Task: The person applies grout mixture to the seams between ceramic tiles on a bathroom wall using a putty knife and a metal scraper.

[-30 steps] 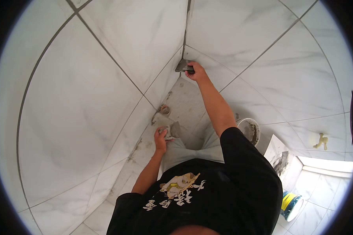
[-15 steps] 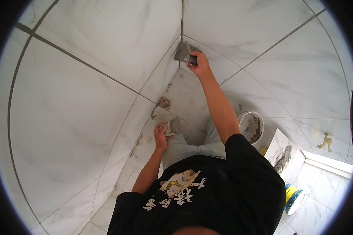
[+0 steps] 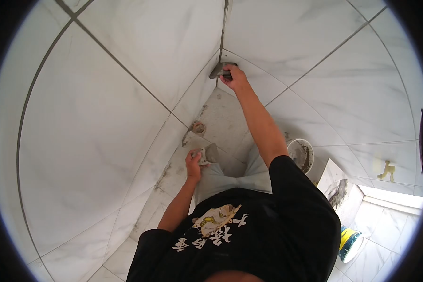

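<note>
In the head view my right hand (image 3: 233,78) is closed around a grey-smeared putty knife (image 3: 216,71). Its blade lies at the dark joint where two marbled tile walls meet, low in the corner. My left hand (image 3: 192,164) grips a second putty knife (image 3: 212,153), held over the floor near my left knee, with grey paste on its blade. The fingers partly hide both handles. Dark grey lines run along the seams of the left tile wall (image 3: 94,127) and the right tile wall (image 3: 291,37).
A white bucket (image 3: 307,143) with grey residue inside stands beside my right leg. A round pipe opening (image 3: 199,128) sits in the floor by the left wall. Farther right are a paste-smeared tile (image 3: 330,175), a yellow tap (image 3: 387,171) and a yellow-and-teal pail (image 3: 348,244).
My right hand and its putty knife have moved slightly down along the corner joint, and the blade has turned more edge-on. My left hand stays nearly in place. The view has shifted slightly.
</note>
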Action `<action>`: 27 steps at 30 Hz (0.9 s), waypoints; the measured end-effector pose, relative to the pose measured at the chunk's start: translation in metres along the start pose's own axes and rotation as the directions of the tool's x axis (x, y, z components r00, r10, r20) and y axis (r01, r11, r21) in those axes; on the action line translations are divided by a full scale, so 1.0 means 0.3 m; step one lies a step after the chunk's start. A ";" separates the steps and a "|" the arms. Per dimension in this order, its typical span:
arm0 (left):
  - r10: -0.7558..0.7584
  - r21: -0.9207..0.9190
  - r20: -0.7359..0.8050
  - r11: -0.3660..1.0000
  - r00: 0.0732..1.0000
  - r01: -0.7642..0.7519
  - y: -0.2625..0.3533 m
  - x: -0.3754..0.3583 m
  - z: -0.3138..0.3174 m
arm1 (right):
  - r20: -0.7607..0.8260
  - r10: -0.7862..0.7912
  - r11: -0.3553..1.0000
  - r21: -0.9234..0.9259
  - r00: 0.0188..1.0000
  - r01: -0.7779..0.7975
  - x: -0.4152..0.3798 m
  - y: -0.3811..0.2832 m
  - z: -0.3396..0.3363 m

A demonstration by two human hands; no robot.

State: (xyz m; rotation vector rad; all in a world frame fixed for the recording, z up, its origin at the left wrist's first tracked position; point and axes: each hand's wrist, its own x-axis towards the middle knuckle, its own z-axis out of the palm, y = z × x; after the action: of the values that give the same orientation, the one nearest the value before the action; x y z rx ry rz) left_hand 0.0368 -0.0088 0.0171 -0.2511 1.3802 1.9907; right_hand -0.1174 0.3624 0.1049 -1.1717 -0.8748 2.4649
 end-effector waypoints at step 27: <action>0.027 0.040 -0.033 0.999 0.999 -0.026 -0.003 0.004 -0.009 | 0.029 0.095 0.995 0.023 0.995 -0.096 0.056 0.119 -0.185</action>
State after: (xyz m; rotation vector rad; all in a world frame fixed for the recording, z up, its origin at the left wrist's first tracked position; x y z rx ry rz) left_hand 0.0357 -0.0104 0.0148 -0.2500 1.4498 1.9867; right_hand -0.0850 0.3651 0.0451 -1.1997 -0.8114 2.5667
